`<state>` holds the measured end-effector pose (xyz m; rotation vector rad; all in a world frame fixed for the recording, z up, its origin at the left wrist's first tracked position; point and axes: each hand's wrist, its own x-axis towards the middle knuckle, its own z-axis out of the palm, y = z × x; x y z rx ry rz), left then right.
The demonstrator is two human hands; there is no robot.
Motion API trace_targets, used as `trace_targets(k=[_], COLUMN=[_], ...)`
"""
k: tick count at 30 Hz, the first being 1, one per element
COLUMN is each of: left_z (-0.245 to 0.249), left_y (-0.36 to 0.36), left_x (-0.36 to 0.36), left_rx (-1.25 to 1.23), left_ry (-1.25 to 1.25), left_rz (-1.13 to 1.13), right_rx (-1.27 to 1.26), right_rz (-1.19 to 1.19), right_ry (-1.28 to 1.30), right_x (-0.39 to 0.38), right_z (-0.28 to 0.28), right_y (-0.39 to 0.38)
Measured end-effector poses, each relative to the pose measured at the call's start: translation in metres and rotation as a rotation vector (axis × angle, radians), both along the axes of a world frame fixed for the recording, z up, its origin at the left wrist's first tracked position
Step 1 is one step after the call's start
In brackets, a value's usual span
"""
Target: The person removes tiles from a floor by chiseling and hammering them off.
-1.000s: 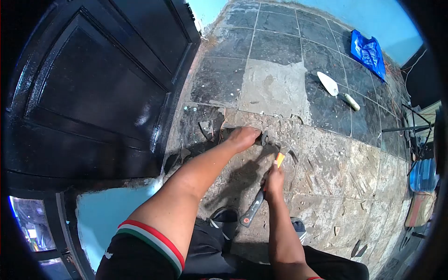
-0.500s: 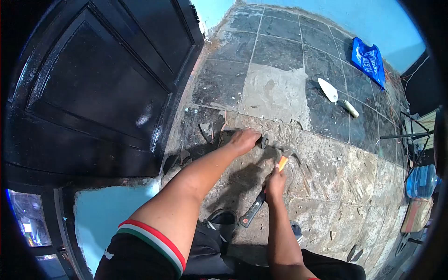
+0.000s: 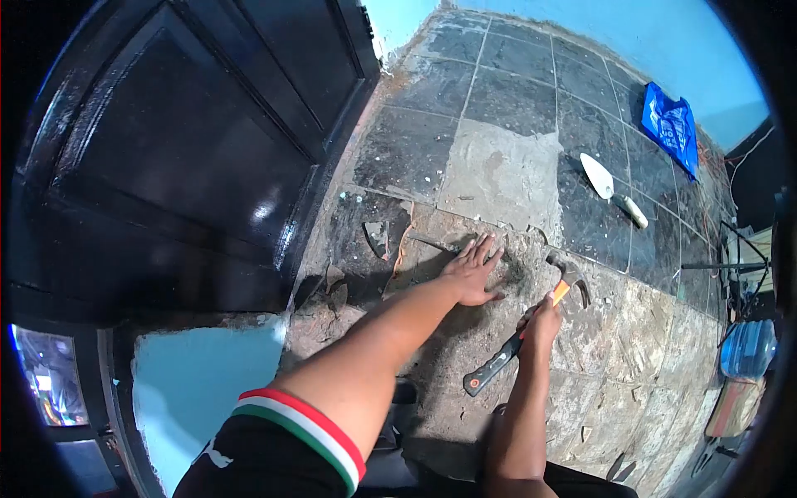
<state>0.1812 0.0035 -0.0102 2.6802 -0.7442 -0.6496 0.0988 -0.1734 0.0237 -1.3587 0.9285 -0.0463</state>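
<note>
My left hand (image 3: 475, 272) rests palm down on the rough, broken floor (image 3: 531, 373), its fingers spread with nothing in them. Just beyond its fingertips lies a dark metal rod that looks like a chisel (image 3: 430, 242), its near end partly hidden by the hand. In my right hand (image 3: 541, 322) is a claw hammer (image 3: 496, 370) with an orange and black handle. The hammer's head is raised a little to the right of my left hand. Left of the rod, a cracked dark tile (image 3: 353, 228) still covers the floor, with a loose shard (image 3: 377, 238) on it.
A trowel (image 3: 598, 177) lies on the dark tiles, beyond a square of grey mortar (image 3: 502, 170). A blue plastic bag (image 3: 669, 129) is by the far wall. A black door (image 3: 191, 158) stands at left. A water jug (image 3: 747, 349) and a metal stand (image 3: 730, 266) are at right.
My left hand has let go of the chisel and opened flat on the floor. My right hand has moved the hammer to the right, away from it. The view has shifted slightly.
</note>
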Motion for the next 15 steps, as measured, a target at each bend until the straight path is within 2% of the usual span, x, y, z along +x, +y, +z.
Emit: trace_targets(k=[4, 8, 9, 10, 12, 13, 14, 15], left_z=[0.016, 0.009, 0.002, -0.007, -0.027, -0.03, -0.033, -0.034], left_y=[-0.012, 0.003, 0.01, 0.016, 0.023, 0.025, 0.028, 0.031], left_x=[0.0, -0.013, -0.021, -0.017, -0.008, -0.01, -0.012, -0.015], left_rx=[0.18, 0.046, -0.013, -0.03, -0.068, 0.045, 0.0, -0.045], left_ry=[0.075, -0.028, -0.155, -0.102, 0.011, -0.191, -0.199, -0.208], left_rz=[0.045, 0.02, -0.003, 0.026, 0.083, 0.069, 0.116, 0.158], right_rx=[0.028, 0.098, 0.014, -0.062, -0.216, -0.308, -0.307, -0.47], right_rz=[0.013, 0.08, 0.121, 0.215, 0.363, 0.443, 0.485, 0.57], right_ry=[0.004, -0.133, -0.134, -0.222, -0.207, -0.21, -0.23, -0.206], right_x=[0.008, 0.029, 0.037, 0.046, 0.071, 0.085, 0.097, 0.111], right_z=[0.011, 0.055, 0.074, 0.088, 0.128, 0.143, 0.158, 0.167], right_y=[0.009, 0.012, 0.011, 0.006, -0.005, -0.012, -0.018, -0.025])
